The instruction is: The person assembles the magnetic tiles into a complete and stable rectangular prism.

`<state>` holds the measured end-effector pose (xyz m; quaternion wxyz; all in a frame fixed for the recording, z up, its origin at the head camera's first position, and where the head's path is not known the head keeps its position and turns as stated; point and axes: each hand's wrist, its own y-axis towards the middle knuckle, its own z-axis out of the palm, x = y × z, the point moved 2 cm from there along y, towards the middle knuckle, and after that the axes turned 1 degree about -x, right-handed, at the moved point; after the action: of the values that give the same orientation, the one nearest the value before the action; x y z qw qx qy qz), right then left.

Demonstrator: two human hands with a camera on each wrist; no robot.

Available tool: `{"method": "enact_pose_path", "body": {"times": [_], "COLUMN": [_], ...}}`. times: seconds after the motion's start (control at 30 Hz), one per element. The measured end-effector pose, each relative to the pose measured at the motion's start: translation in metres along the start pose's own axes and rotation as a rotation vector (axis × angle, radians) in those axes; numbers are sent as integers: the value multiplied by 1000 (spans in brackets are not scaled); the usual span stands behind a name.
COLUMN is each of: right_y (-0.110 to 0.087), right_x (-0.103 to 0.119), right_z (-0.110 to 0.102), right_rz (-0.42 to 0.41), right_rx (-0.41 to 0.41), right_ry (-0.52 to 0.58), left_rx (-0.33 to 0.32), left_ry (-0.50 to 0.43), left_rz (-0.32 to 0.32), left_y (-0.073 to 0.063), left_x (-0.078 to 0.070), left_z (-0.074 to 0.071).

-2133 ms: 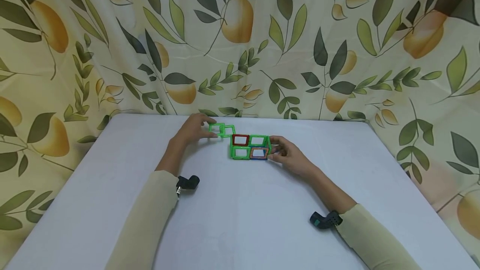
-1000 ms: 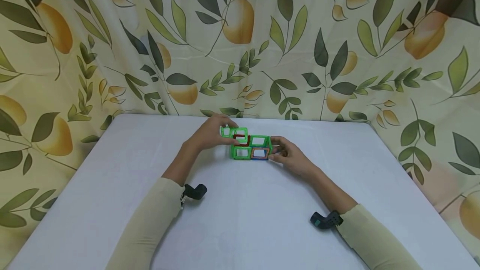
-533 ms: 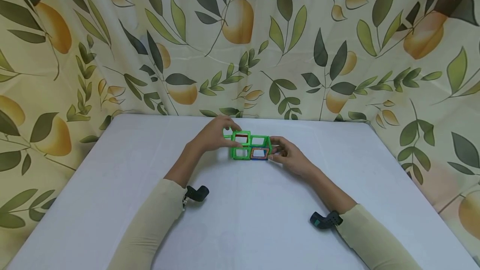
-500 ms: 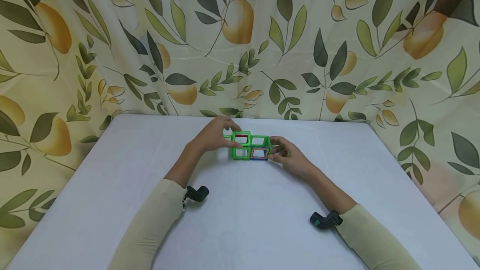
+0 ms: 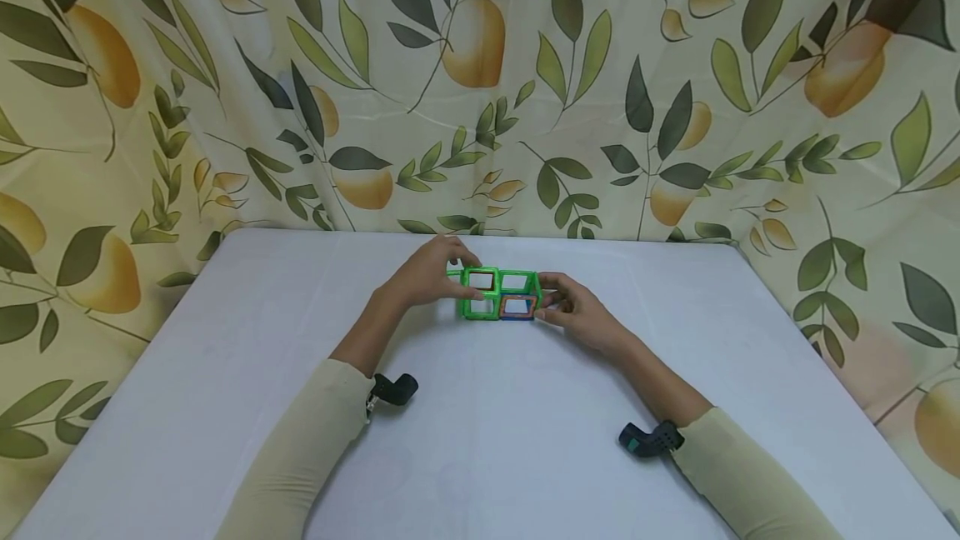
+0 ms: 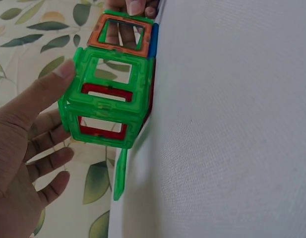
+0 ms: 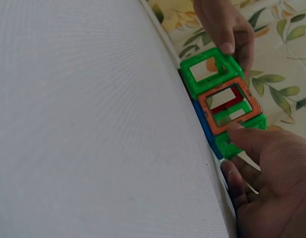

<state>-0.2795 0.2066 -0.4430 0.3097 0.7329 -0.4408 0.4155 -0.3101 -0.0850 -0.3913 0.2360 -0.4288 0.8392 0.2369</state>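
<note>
A small two-cube block of square magnetic tiles [image 5: 517, 273] stands toward the back of the table, mostly green frames. My left hand [image 5: 429, 273] pinches a green tile [image 6: 141, 84] at the top of the left cube, thumb at its near edge and index finger at its far edge. From that cube's left side another green tile [image 6: 121, 173] sticks out, partly behind the hand in the head view. My right hand [image 5: 581, 311] grips the right cube's end, its thumb at the orange tile [image 7: 249, 115] and other fingers around the end. A blue tile [image 7: 205, 126] lies underneath.
The white-covered table [image 5: 480, 423] spreads around the block. Close behind its far edge hangs a curtain [image 5: 420, 123] printed with leaves and fruit. Black wrist cameras [image 5: 396, 390] sit on both forearms.
My left hand has carried the joined green tiles rightward and lowered them over the left cube's red-framed opening. The right hand has kept its grip at the right end.
</note>
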Motion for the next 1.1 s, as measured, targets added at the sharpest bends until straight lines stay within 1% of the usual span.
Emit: {"method": "enact_pose_path", "body": {"times": [0.27, 0.37, 0.47, 0.53, 0.6, 0.73, 0.93, 1.1], "right_y": [-1, -1, 0, 0, 0, 0, 0, 0], "right_x": [0, -1, 0, 0, 0, 1, -2, -2], "right_z": [-1, 0, 0, 0, 0, 0, -1, 0], "right_rz": [2, -1, 1, 4, 10, -1, -9, -14], "right_rx": [1, 0, 1, 2, 0, 4, 8, -1], "right_ry": [15, 19, 19, 15, 15, 20, 15, 4], "left_rx": [16, 4, -29, -66, -114, -202, -272, -315], "left_ry": [21, 1, -30, -52, -54, -54, -42, -7], "left_rz": [-4, 3, 33, 48, 50, 14, -25, -118], "left_y": [0, 0, 1, 1, 1, 0, 0, 0], "left_x": [0, 0, 0, 1, 2, 9, 28, 45], "left_z": [2, 3, 2, 0, -1, -3, -2, -2]}}
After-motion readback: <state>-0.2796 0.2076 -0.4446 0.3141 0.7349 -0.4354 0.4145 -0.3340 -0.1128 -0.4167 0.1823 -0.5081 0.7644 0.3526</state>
